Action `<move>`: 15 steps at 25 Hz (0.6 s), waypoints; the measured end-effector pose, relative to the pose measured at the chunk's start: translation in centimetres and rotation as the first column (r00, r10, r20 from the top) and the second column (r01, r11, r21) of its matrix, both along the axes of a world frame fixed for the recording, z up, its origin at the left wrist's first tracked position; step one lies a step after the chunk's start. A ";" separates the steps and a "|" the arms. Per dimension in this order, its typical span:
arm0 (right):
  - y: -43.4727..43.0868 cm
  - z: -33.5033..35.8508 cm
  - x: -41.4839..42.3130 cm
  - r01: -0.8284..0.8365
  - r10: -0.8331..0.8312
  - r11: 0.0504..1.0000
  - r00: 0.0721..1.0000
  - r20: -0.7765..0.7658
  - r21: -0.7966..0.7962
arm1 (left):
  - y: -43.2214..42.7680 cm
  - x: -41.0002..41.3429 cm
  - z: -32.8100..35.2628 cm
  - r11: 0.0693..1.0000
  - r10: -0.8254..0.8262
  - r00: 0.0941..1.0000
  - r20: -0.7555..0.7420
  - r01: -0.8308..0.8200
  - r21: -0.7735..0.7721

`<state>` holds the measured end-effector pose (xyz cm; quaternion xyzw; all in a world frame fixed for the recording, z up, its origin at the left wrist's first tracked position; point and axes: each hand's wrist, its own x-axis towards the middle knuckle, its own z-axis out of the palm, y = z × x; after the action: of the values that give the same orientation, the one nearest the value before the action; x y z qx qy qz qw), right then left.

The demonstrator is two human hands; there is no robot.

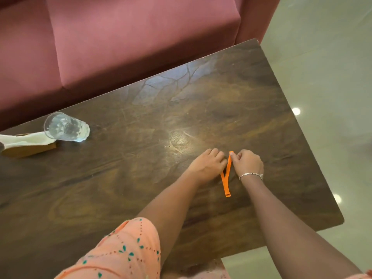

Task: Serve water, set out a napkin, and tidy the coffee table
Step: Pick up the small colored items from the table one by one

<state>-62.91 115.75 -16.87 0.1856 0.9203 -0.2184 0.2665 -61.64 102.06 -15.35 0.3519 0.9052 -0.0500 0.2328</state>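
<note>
Right hand [248, 163] pinches the upper end of an orange strip [226, 179] between thumb and curled fingers. Left hand [207, 164], fingers curled, grips the strip's other arm. The strip is bent into a narrow V on the dark wooden bench [141, 178]. Well apart, at the bench's left end, a clear glass [66, 126] stands just beside a white napkin [24, 139] in a wooden holder [30, 150]. A pink sofa [130, 43] sits behind.
</note>
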 end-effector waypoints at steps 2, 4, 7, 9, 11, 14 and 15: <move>-0.4 -0.2 0.0 -0.022 0.022 1.000 1.000 -0.014 0.009 | 0.2 0.2 -0.6 0.999 0.032 0.999 0.031 -0.032 -0.005; -1.0 -0.5 0.1 -0.087 0.087 0.996 0.996 0.003 0.031 | -0.1 0.5 -1.2 0.999 0.046 0.999 0.028 -0.046 0.007; -1.4 -0.6 -0.1 -0.113 0.112 0.993 0.994 0.013 0.044 | -0.7 1.2 -0.9 0.994 0.090 0.996 0.009 -0.090 0.066; -1.4 -0.1 0.1 -0.075 0.075 0.997 0.997 0.007 0.013 | -1.3 2.3 0.0 0.980 0.167 0.984 0.054 -0.172 0.095; -1.3 1.1 0.6 -0.050 0.049 0.998 0.998 -0.033 -0.035 | -2.3 3.6 1.0 0.921 0.364 0.916 0.171 -0.381 0.080; -1.8 3.9 1.9 -0.050 0.023 0.990 0.980 -0.196 -0.134 | -4.7 6.7 2.9 0.703 0.650 0.719 0.245 -0.692 0.166; -2.3 4.9 2.5 -0.074 0.027 0.983 0.963 -0.269 -0.167 | -5.7 7.7 3.4 0.620 0.706 0.655 0.268 -0.755 0.212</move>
<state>-60.42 113.46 -12.02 0.1066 0.9292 -0.3148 0.1614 -53.95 96.38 -11.92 -0.0133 0.9442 0.2179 0.2467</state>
